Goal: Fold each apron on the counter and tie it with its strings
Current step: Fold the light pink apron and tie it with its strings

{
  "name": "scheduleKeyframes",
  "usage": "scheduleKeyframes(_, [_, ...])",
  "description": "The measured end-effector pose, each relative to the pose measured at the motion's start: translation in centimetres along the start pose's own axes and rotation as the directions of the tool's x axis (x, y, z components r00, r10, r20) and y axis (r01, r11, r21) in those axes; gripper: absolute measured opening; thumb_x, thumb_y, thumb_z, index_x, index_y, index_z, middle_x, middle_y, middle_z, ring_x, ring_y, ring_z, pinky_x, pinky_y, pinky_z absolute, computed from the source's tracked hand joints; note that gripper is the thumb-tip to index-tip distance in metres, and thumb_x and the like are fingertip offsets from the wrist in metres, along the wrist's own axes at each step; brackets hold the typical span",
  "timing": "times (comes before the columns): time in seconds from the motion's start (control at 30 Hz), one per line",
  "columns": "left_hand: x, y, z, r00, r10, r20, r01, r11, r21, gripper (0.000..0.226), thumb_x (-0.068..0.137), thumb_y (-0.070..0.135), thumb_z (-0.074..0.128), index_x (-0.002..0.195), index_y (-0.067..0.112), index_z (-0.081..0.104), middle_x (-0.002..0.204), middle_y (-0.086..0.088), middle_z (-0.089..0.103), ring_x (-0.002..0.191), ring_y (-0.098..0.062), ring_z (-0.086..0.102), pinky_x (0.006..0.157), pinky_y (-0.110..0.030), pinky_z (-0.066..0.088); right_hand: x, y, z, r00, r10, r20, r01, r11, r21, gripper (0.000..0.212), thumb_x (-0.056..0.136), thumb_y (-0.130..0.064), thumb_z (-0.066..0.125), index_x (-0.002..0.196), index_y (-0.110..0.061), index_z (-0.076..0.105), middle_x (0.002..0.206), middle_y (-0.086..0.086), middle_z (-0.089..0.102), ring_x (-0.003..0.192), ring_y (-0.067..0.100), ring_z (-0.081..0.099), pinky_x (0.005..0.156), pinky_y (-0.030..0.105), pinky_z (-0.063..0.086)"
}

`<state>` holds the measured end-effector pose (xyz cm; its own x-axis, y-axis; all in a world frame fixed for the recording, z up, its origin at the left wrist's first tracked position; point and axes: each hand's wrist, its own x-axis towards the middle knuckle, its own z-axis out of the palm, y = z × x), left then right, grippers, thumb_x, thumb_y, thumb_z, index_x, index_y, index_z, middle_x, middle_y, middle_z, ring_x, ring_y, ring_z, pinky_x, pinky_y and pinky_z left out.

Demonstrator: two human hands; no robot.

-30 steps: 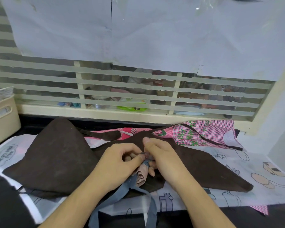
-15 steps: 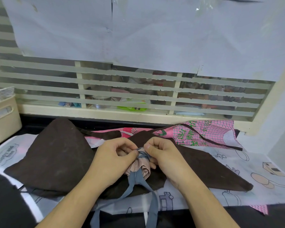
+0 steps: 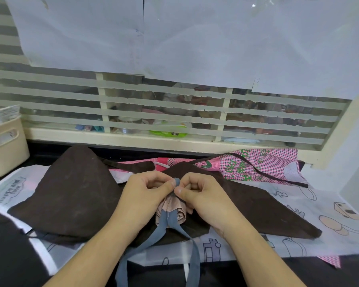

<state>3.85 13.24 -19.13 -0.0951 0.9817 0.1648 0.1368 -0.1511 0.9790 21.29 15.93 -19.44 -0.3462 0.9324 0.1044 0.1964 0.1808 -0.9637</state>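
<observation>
I see the beige basket [image 3: 5,146] at 9 o'clock | brown apron [image 3: 71,195] spread on the counter | left hand [image 3: 145,195] pinching the blue-grey strings [image 3: 176,181] | rolled tan apron [image 3: 171,211] dead centre | right hand [image 3: 203,195] pinching them too | pink checked apron [image 3: 257,164] at 2 o'clock
</observation>
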Motion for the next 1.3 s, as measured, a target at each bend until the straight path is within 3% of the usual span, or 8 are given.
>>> scheduleKeyframes(0.27, [-0.2,0.3,-0.3,0.994,-0.031,0.108,0.032,0.999,-0.013,0.014,0.094,0.009,0.075,0.099,0.019,0.084,0.092,-0.001,0.082,0.091,-0.013,0.077,0.079,-0.019,0.058,0.0,0.1,0.0,0.996,0.017,-0.090,-0.020,0.999,-0.033,0.020,0.094,-0.017,0.074,0.074,-0.018,0.071,0.065,0.009,0.063,0.055,0.014,0.053,0.057,0.031,0.044])
scheduleKeyframes(0.47, [-0.1,-0.1,-0.1,0.996,-0.042,0.077,0.049,0.994,-0.099,0.012,0.093,0.006,0.074,0.097,0.015,0.083,0.094,-0.006,0.081,0.093,-0.019,0.077,0.083,-0.026,0.057,0.1,0.1,-0.1,0.997,0.004,-0.080,-0.007,0.999,-0.037,0.016,0.092,-0.019,0.075,0.077,-0.016,0.071,0.067,0.013,0.063,0.057,0.018,0.054,0.057,0.032,0.044])
scheduleKeyframes(0.67, [0.2,-0.3,0.1,0.996,-0.081,0.023,0.084,0.984,-0.157,0.012,0.102,0.011,0.063,0.104,0.012,0.075,0.097,-0.008,0.081,0.096,-0.026,0.077,0.090,-0.040,0.059,0.0,-0.7,-1.0,0.997,-0.007,-0.083,0.012,0.998,0.057,0.017,0.094,0.004,0.061,0.094,-0.009,0.072,0.073,0.011,0.064,0.061,0.023,0.060,0.068,0.037,0.054])
scheduleKeyframes(0.77, [0.4,-0.4,0.0,0.999,-0.045,-0.003,0.045,0.996,-0.075,0.011,0.103,0.012,0.062,0.103,0.014,0.074,0.093,-0.005,0.081,0.093,-0.022,0.078,0.085,-0.034,0.058,-0.1,-0.8,-1.0,0.991,-0.034,-0.127,0.011,0.984,-0.178,0.028,0.093,0.005,0.062,0.095,-0.020,0.074,0.082,0.001,0.069,0.066,0.014,0.068,0.079,0.037,0.063])
scheduleKeyframes(0.9, [0.5,-0.6,0.0,1.000,-0.011,-0.002,0.011,1.000,0.009,0.012,0.104,0.011,0.062,0.103,0.016,0.072,0.092,-0.002,0.081,0.090,-0.014,0.077,0.081,-0.028,0.057,-0.4,-0.6,-0.6,0.981,-0.079,-0.179,0.002,0.919,-0.395,0.023,0.092,-0.006,0.070,0.086,-0.028,0.073,0.082,-0.003,0.070,0.073,0.016,0.070,0.078,0.035,0.061])
scheduleKeyframes(1.0, [0.6,-0.7,0.0,0.999,-0.032,-0.007,0.031,0.998,-0.050,0.013,0.104,0.009,0.060,0.104,0.013,0.072,0.094,-0.005,0.081,0.092,-0.020,0.077,0.083,-0.032,0.059,-0.2,-0.5,-0.8,0.968,-0.097,-0.232,-0.014,0.901,-0.434,0.021,0.093,-0.011,0.071,0.079,-0.027,0.069,0.078,-0.007,0.066,0.072,0.015,0.066,0.074,0.043,0.061])
scheduleKeyframes(1.13, [0.8,-0.2,0.1,0.991,-0.135,0.004,0.129,0.936,-0.326,0.017,0.104,0.002,0.055,0.101,0.001,0.071,0.097,-0.011,0.080,0.090,-0.022,0.077,0.076,-0.028,0.059,-0.2,-0.8,-0.6,0.964,-0.093,-0.248,-0.021,0.906,-0.423,0.025,0.093,-0.009,0.068,0.077,-0.028,0.065,0.075,-0.008,0.062,0.071,0.017,0.064,0.071,0.046,0.061])
scheduleKeyframes(1.3, [1.0,-0.4,-0.5,0.976,-0.212,-0.057,0.183,0.930,-0.320,0.025,0.106,0.008,0.055,0.089,0.004,0.074,0.085,-0.008,0.075,0.080,-0.019,0.070,0.072,-0.032,0.054,-0.4,-1.0,-1.3,0.958,-0.051,-0.283,-0.080,0.898,-0.433,0.025,0.092,-0.009,0.069,0.074,-0.026,0.065,0.079,0.001,0.067,0.071,0.026,0.070,0.073,0.047,0.061])
